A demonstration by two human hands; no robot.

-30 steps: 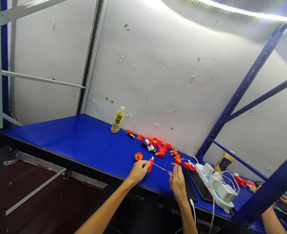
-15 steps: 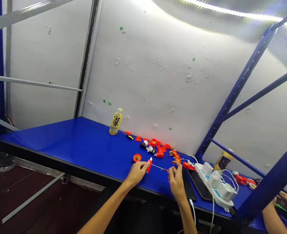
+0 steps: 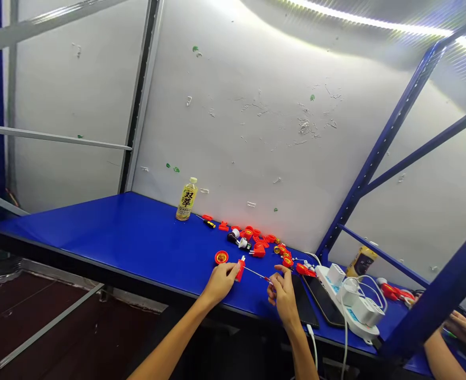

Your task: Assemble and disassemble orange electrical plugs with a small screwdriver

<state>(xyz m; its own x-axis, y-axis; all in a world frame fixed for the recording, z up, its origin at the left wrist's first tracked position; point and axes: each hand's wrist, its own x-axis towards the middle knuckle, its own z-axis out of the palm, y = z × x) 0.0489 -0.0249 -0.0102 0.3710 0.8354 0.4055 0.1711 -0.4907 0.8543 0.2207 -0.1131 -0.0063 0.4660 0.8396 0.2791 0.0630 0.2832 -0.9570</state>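
Between the thumb and fingers of my left hand is a red plastic plug housing with pale prongs at its top. My right hand is closed around the handle of a screwdriver. Its thin metal shaft points left, and the tip meets the side of the red housing. Just beyond my left hand, a red lamp socket with a brass-coloured inside lies on the blue table. The screw itself, if there is one, is too small to make out.
Red plug and socket parts lie along the wall. A yellow-black screwdriver and a drink bottle stand further left. A phone and a white power strip with chargers sit right. Another person's arm shows beyond the blue post.
My right hand has shifted slightly left and its fingers have turned on the screwdriver handle. My left hand still holds the red housing in nearly the same place.
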